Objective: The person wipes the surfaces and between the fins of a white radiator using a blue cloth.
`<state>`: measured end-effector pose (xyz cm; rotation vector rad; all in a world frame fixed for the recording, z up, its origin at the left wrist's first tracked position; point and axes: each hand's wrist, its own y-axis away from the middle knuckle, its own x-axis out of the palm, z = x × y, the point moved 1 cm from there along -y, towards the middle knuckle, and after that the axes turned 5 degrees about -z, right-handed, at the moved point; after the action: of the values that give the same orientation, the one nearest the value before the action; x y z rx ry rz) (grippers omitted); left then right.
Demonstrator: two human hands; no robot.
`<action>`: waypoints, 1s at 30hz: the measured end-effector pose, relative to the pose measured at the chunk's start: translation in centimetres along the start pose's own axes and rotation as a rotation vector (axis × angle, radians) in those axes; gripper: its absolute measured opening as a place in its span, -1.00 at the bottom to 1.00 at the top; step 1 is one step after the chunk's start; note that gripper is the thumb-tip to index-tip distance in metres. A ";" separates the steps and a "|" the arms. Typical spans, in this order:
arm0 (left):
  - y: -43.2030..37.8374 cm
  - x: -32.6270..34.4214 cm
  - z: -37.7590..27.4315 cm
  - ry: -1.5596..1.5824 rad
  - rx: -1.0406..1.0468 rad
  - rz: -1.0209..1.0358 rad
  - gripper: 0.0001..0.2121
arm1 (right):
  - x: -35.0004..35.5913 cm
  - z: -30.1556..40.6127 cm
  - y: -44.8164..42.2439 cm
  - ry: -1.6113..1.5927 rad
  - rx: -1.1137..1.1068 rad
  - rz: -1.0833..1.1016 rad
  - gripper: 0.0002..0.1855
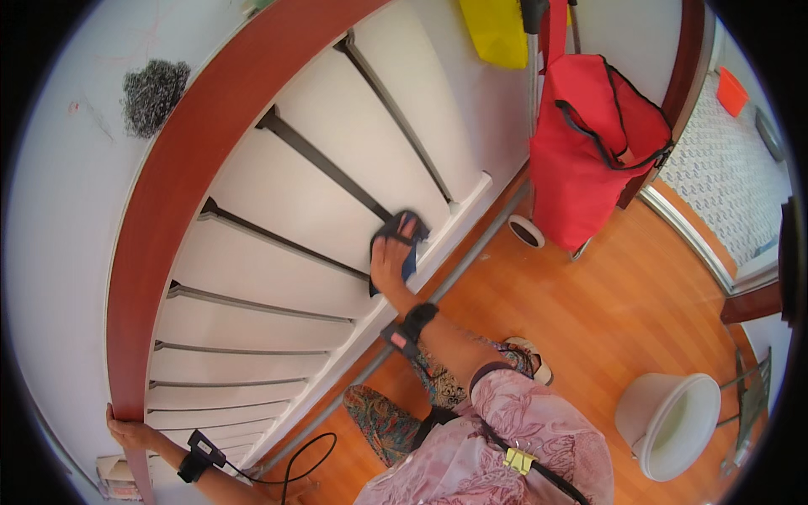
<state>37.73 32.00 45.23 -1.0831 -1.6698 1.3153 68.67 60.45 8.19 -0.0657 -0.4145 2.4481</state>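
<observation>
My right hand (391, 255) presses a dark blue cloth (409, 264) against the lower part of a white ribbed unit (278, 240), apparently a radiator. Part of the cloth is hidden under the fingers. Dark narrow gaps (322, 164) run between the white sections. A red-brown wooden ledge (136, 278) curves along the unit's upper edge. Down at the lower left, my left hand (130, 434) is closed over this ledge. Both wrists carry black strapped devices, and a black cable (293, 467) loops away from the left one.
A white bucket (631, 410) with liquid stands on the wooden floor (568, 303). A red wheeled bag (581, 151) stands beyond the unit, below a yellow item (502, 38). A grey pipe (464, 268) runs low beside the unit. At right, a doorway sill (685, 237) borders patterned flooring.
</observation>
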 end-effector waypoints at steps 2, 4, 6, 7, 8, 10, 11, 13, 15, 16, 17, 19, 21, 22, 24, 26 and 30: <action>0.0 0.1 -0.2 0.014 0.056 0.003 -0.63 | -0.4 1.6 -4.7 0.105 -0.040 -0.128 -0.34; -0.1 0.1 0.0 0.033 0.040 -0.009 -0.63 | -1.4 2.0 -9.4 0.197 -0.100 -0.174 -0.38; -0.2 -0.1 0.2 0.045 0.025 -0.019 -0.64 | -2.1 2.0 -12.6 0.201 -0.113 -0.203 -0.42; -0.3 0.0 0.2 0.050 0.042 -0.023 -0.64 | -2.4 1.6 -13.8 0.214 -0.120 -0.247 -0.43; -0.3 0.1 0.1 0.058 0.056 -0.031 -0.64 | -2.5 0.9 -14.7 0.214 -0.086 -0.280 -0.44; -0.2 0.4 0.2 0.041 0.056 -0.033 -0.65 | -2.9 0.0 -15.0 0.240 0.072 -0.276 -0.44; -0.1 0.8 -0.4 0.054 0.039 -0.038 -0.65 | -2.9 -3.8 -16.3 0.282 0.050 -0.306 -0.43; 0.1 0.7 -0.1 0.164 0.012 -0.064 -0.66 | -1.4 -4.8 -12.6 0.238 0.216 -0.313 -0.52; -0.1 0.2 0.6 0.106 0.062 -0.073 -0.66 | -0.7 -1.6 -8.2 0.089 0.556 -0.243 -0.55; -0.2 0.3 0.1 0.118 0.050 -0.075 -0.66 | -0.7 -1.0 -6.8 0.256 0.481 -0.062 -0.52; 0.0 0.6 -0.3 0.131 0.042 -0.072 -0.66 | -0.5 -0.6 -5.3 0.426 0.407 0.117 -0.49; -0.2 0.9 0.0 0.159 0.064 -0.063 -0.65 | 1.4 3.1 -1.3 -0.147 -0.113 -0.444 -0.42; -0.2 0.5 0.2 0.111 0.097 -0.041 -0.63 | 1.9 8.2 2.2 -0.131 -0.087 -0.233 -0.33; -0.5 0.3 0.1 0.114 0.105 -0.040 -0.62 | 2.9 10.5 3.1 -0.206 -0.146 -0.221 -0.38; -0.2 0.3 0.5 0.104 0.112 -0.020 -0.62 | 2.6 15.4 2.8 -0.216 -0.383 -0.097 -0.47; 0.1 0.2 0.7 0.094 0.124 0.000 -0.62 | 1.3 20.7 0.9 -0.110 -0.608 0.033 -0.53; 0.1 0.4 0.1 0.139 0.102 -0.006 -0.63 | 2.2 19.1 -1.1 0.034 -0.739 -0.022 -0.52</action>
<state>37.55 32.36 45.11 -1.0829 -1.4879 1.2773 64.76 57.32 26.81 -0.4066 -1.2683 2.1416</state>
